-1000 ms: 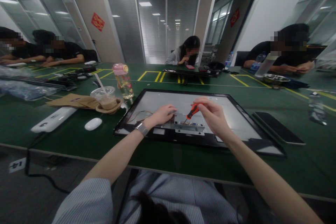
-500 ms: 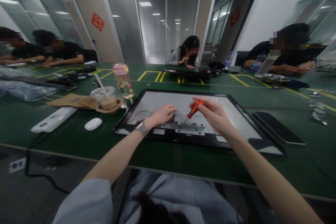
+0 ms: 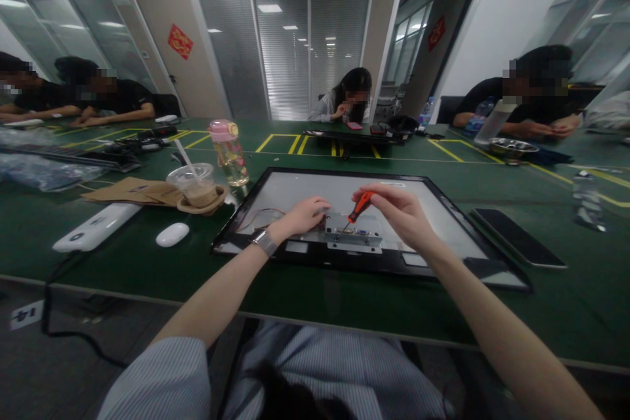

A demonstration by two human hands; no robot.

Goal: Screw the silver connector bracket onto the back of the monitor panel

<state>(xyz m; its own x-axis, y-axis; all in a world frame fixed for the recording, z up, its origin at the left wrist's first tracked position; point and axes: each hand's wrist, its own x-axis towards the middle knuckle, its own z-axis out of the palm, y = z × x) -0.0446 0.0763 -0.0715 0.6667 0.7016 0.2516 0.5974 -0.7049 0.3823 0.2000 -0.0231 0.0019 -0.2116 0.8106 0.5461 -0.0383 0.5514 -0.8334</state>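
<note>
An opened display panel (image 3: 295, 190) with a black frame lies on the green table. Near its front edge is a metal bracket (image 3: 354, 241) with a row of connectors. My right hand (image 3: 398, 210) grips an orange and black screwdriver (image 3: 361, 206), tilted, its tip down at the connectors. My left hand (image 3: 305, 216), with a watch on the wrist, rests at the bracket's left end; its fingertips are bent there, and whether they hold anything is hidden.
Left of the panel are a drink cup (image 3: 197, 184) in a carton holder, a pink-lidded bottle (image 3: 230, 154), a white mouse (image 3: 172, 234) and a white power strip (image 3: 98, 226). A black phone (image 3: 516, 236) lies right. Several people sit across the table.
The view has shifted slightly. The screwdriver remains in my right hand at the connectors, its handle slightly turned, and my left hand stays at the bracket.
</note>
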